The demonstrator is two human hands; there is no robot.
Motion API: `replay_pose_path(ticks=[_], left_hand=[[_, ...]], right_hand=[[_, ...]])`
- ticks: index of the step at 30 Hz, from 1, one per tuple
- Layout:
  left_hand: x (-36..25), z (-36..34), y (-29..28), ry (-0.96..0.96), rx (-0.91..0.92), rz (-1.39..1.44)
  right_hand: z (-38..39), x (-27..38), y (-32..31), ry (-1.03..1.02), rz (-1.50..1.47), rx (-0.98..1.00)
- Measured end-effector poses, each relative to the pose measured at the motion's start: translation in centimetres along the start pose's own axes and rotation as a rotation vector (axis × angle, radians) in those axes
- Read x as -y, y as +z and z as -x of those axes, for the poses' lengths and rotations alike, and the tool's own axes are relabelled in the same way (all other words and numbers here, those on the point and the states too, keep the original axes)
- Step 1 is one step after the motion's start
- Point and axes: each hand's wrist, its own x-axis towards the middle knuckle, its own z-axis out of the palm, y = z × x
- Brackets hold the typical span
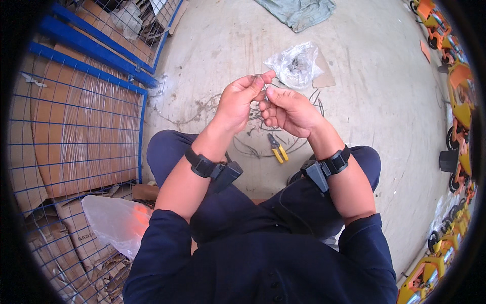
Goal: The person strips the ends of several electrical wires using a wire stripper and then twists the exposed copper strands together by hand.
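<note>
Both hands meet above the floor in front of my knees. My left hand point(239, 99) is closed, thumb against the fingers, pinching a thin wire point(264, 89). My right hand point(292, 109) is closed on the same piece from the other side, fingers curled. Most of the wire is hidden by my fingertips, and its ends cannot be made out. Below the hands, a wire stripper point(277, 148) with yellow handles and a dark head lies on the floor. Loose dark wires point(248, 148) are scattered around it and beneath my hands.
A clear plastic bag point(296, 65) with small dark pieces lies beyond my hands, by a cardboard piece point(324, 71). Farther off is a green-grey cloth point(298, 12). A blue mesh cage point(143, 126) holding cardboard stands left. Orange and yellow wheeled machines point(460, 96) line the right.
</note>
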Motion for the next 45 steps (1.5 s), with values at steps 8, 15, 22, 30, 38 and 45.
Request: replay_pose_path(ticks=[8,15,22,30,38,45], left_hand=[[0.0,0.5,0.7,-0.074,-0.134,-0.177],[1.6,0.0,-1.4,-0.201,-0.206,-0.967],[2.0,0.8,-2.3,-0.415,-0.195,-0.618],[0.1,0.6,-2.0,-0.108,-0.143,-0.781],[-0.6,1.3,-0.9,0.114,0.025,-0.594],[-1.4,1.5,-0.6,0.062,0.007,-0.668]], right_hand=[[0.3,-0.9,1.4,-0.907,1.573,-0.437],[-1.1,-4.4,0.3,-0.868,2.078,-0.429],[-1.4,-6.0,-0.4,-0.863,2.022,-0.408],[-0.3,-2.3,0.2,-0.315,0.848,-0.489],[0.4,0.0,-0.6,0.119,0.124,-0.128],[0.3,-0.7,-0.2,-0.048,0.499,-0.231]])
